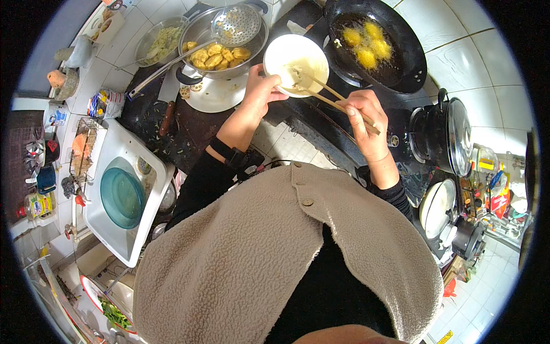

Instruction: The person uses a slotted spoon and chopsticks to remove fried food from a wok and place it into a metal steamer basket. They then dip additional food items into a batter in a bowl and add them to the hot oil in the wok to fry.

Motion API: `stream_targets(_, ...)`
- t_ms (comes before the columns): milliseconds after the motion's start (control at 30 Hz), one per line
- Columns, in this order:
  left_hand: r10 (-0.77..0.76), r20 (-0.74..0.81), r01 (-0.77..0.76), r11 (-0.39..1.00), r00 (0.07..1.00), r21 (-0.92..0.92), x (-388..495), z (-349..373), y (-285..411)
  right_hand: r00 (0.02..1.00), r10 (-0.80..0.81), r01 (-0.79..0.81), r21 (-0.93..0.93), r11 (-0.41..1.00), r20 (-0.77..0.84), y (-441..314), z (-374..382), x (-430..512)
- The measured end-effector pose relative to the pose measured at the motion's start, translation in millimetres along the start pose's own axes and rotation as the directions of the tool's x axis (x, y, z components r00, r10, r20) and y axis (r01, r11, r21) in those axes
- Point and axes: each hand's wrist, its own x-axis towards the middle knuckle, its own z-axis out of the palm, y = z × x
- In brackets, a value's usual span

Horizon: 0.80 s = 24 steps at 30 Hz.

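Observation:
My left hand grips a white bowl by its near left rim, tilting it a little towards me. Pale batter coats the inside of the bowl. Between the fingers of my right hand is a pair of wooden chopsticks, whose tips dip into the batter. Just right of the bowl, a black wok holds dark oil with several yellow battered pieces frying in it. To the left, a steel pot contains several golden fried pieces, with a perforated skimmer resting across it.
Under the pot sits a white plate, beside a cleaver with a wooden handle. A bowl of shredded food stands further left. The sink holds a teal basin. At right stands a lidded black pot.

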Motion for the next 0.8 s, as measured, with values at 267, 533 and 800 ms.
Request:
stream_targets(267,-0.004,0.0,0.004,1.0,1.0,-0.001,-5,5,6,0.994,-0.067,0.071,-0.048,0.996,0.082,-4,11,15)
stream_targets(533,-0.007,-0.033,0.005,0.997,0.999,-0.071,-8,7,7,0.972,-0.234,0.228,-0.164,0.96,-0.018,10,37,-6)
stream_targets(800,-0.029,0.004,0.03,0.994,1.0,-0.102,-8,8,5,0.985,-0.13,0.12,-0.091,0.989,-0.113,9,27,-10)
